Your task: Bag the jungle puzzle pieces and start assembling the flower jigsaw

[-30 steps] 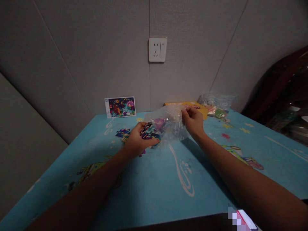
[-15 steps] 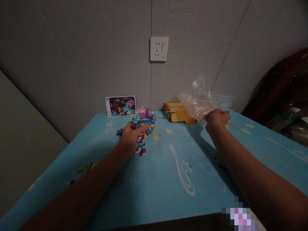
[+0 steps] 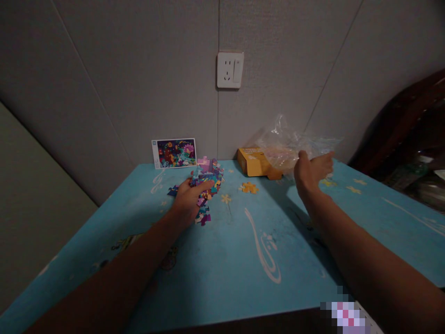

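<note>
Held a stack of pieces (image 3: 211, 169) in the left hand (image 3: 187, 199), just left of the frame's centre, above the blue table (image 3: 222, 269), with fingers closed round its left side and thumb across the near face. Spotted a dark blue piece (image 3: 172, 190) just left of that hand, and some teal and purple pieces (image 3: 203, 216) at its lower right, partly covered by it. Had the right hand (image 3: 313, 171) out right of centre, with fingers stretched away from the thumb and closed on nothing visible. Could not tell of any touch between those fingers and the clear bag (image 3: 278, 146) just beyond. Found that bag crumpled and peaked, overlapping the right part of the yellow box (image 3: 255, 164) and veiling much of it. Made out a second bag (image 3: 323, 143) farther right, mostly blocked by the right hand. Noticed an orange piece (image 3: 249, 188) alone on the table, just below the box, between the two hands. Saw a picture card (image 3: 175, 153) propped against the grey wall (image 3: 139, 69), left of centre, just beyond the stack of pieces, and a white socket (image 3: 230, 70) at upper centre. Saw dark red furniture (image 3: 392, 111) at the right edge, too dim for detail, and a pixelated thing (image 3: 347, 317) at the lower right, beside the right forearm (image 3: 368, 255).
</note>
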Motion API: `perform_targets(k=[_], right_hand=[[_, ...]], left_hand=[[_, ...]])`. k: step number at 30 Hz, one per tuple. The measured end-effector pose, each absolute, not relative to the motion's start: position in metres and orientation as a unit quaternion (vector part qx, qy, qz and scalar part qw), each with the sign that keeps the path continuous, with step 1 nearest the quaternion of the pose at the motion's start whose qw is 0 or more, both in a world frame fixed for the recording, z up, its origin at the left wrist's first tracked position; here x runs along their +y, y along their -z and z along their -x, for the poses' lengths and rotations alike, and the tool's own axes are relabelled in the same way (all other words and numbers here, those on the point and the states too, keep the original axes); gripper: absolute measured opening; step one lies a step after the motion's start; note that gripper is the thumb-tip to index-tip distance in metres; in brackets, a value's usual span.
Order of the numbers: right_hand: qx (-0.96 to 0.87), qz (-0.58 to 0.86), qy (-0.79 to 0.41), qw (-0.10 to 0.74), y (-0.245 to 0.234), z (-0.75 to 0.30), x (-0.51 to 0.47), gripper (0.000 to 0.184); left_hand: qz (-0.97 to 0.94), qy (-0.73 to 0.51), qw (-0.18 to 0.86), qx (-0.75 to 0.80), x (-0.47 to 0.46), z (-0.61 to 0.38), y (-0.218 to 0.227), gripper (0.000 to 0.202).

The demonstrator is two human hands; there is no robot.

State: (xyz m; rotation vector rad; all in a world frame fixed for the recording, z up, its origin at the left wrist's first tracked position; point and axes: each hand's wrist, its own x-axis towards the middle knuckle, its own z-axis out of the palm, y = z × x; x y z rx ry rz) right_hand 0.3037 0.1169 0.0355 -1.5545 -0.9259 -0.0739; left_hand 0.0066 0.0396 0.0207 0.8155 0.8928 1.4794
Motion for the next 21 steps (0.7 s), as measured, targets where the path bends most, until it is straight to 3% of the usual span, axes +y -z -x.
perform_targets(k=[2, 3, 5, 7, 10, 12, 15, 21], right_hand=[[-0.437, 0.644, 0.17, 0.604, -0.045, -0.292, 0.104, 0.05], [-0.485, 0.608, 0.205, 0.594, -0.048, -0.284, 0.099, 0.043], [-0.638, 0.538, 0.155, 0.528, -0.049, -0.268, 0.091, 0.025], [-0.766, 0.504, 0.049, 0.396, -0.043, -0.252, 0.088, 0.021], [-0.846, 0.502, -0.007, 0.181, -0.026, -0.236, 0.088, 0.029], [-0.854, 0.51, -0.014, 0.103, -0.017, -0.232, 0.09, 0.036], [-0.847, 0.524, -0.022, 0.087, -0.014, -0.232, 0.091, 0.035], [-0.854, 0.5, -0.051, 0.134, -0.025, -0.221, 0.082, 0.03]], left_hand=[[-0.347, -0.631, 0.578, 0.384, 0.04, -0.005, -0.024, 0.037], [-0.35, -0.624, 0.58, 0.389, 0.041, -0.003, -0.026, 0.038], [-0.37, -0.592, 0.585, 0.413, 0.042, 0.006, -0.03, 0.039], [-0.408, -0.545, 0.582, 0.446, 0.043, 0.019, -0.032, 0.045], [-0.438, -0.538, 0.563, 0.45, 0.04, 0.04, -0.031, 0.049], [-0.407, -0.564, 0.579, 0.426, 0.035, 0.05, -0.031, 0.038], [-0.357, -0.572, 0.622, 0.399, 0.027, 0.054, -0.036, 0.022], [-0.328, -0.549, 0.674, 0.369, 0.024, 0.047, -0.041, 0.014]])
